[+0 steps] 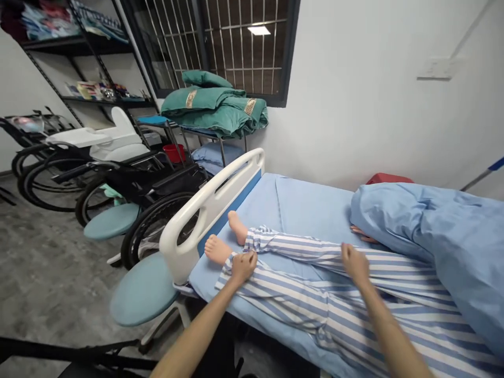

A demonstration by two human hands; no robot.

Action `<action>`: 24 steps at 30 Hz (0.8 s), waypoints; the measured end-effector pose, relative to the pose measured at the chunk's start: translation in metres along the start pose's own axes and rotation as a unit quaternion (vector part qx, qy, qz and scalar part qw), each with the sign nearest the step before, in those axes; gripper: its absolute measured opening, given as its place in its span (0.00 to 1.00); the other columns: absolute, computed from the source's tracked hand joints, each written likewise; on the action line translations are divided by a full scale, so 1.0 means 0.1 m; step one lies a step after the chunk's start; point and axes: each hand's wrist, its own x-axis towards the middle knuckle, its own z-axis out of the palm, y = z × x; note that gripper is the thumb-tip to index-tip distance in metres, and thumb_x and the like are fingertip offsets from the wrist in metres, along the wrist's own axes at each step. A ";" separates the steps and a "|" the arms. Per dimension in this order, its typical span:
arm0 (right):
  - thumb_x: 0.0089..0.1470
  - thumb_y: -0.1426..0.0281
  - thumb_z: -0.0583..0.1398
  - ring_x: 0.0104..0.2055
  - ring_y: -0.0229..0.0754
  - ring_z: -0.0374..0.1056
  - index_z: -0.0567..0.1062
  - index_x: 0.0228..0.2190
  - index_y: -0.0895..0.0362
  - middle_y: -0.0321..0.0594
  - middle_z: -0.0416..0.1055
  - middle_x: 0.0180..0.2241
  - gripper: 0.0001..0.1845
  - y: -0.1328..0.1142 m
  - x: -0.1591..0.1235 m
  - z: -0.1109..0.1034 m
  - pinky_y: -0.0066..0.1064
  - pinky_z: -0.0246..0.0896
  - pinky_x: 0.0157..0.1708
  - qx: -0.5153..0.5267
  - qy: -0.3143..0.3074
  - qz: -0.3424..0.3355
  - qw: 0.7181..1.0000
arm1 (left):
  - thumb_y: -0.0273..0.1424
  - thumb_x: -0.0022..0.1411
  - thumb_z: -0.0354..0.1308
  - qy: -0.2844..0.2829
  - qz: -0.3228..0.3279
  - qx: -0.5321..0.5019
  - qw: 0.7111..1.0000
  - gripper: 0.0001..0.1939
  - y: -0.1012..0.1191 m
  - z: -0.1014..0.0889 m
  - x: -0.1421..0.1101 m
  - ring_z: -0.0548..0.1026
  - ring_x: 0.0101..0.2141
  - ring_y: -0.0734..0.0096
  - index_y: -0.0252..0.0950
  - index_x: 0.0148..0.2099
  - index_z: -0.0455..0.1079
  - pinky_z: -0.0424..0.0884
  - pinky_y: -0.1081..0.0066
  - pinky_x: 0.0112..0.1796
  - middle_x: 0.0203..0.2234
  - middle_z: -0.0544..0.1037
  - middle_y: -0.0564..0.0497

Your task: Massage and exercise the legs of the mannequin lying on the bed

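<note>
Blue-and-white striped trousers (291,294) cover the legs of a figure lying on a bed; I cannot tell whether it is a person or a manikin. My left hand (243,266) is closed on the trouser fabric near the ankle of the nearer leg. Close by are two bare feet (218,250), toes toward the footboard. My right hand (355,263), slightly blurred, is closed on the trousers around the knee area. Beyond it, the figure's fingers (364,234) show from under a light blue quilt (452,226), which hides the upper body.
A white footboard (181,223) closes the bed's left end, over a light blue sheet (311,202). Left of it stand a round blue stool (144,289), another stool (112,220) and a black wheelchair (157,184). Green bedding (216,107) is piled below the barred window.
</note>
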 end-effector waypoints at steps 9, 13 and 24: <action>0.65 0.60 0.42 0.23 0.38 0.62 0.71 0.23 0.56 0.41 0.69 0.20 0.29 -2.30 -1.43 0.63 0.29 0.50 0.27 0.245 -0.014 -0.246 0.938 | 0.30 0.66 0.49 -0.176 0.196 0.217 0.940 0.14 -0.39 0.17 0.01 0.74 0.30 0.67 0.36 0.33 0.74 0.59 0.72 0.31 0.27 0.79 0.44; 0.65 0.60 0.41 0.24 0.39 0.62 0.74 0.24 0.57 0.45 0.72 0.22 0.30 -2.35 -1.48 0.87 0.30 0.46 0.26 0.204 -0.013 -0.215 0.955 | 0.31 0.67 0.48 -0.185 0.181 0.218 0.941 0.13 -0.36 0.14 0.01 0.75 0.31 0.67 0.35 0.38 0.75 0.60 0.72 0.33 0.31 0.80 0.44; 0.61 0.52 0.40 0.25 0.39 0.61 0.66 0.20 0.55 0.43 0.70 0.22 0.30 -2.26 -1.35 0.87 0.30 0.50 0.28 0.374 -0.042 -0.050 0.925 | 0.35 0.70 0.43 -0.141 0.125 0.143 0.972 0.20 -0.12 0.21 -0.24 0.73 0.30 0.71 0.35 0.34 0.74 0.58 0.73 0.33 0.28 0.79 0.46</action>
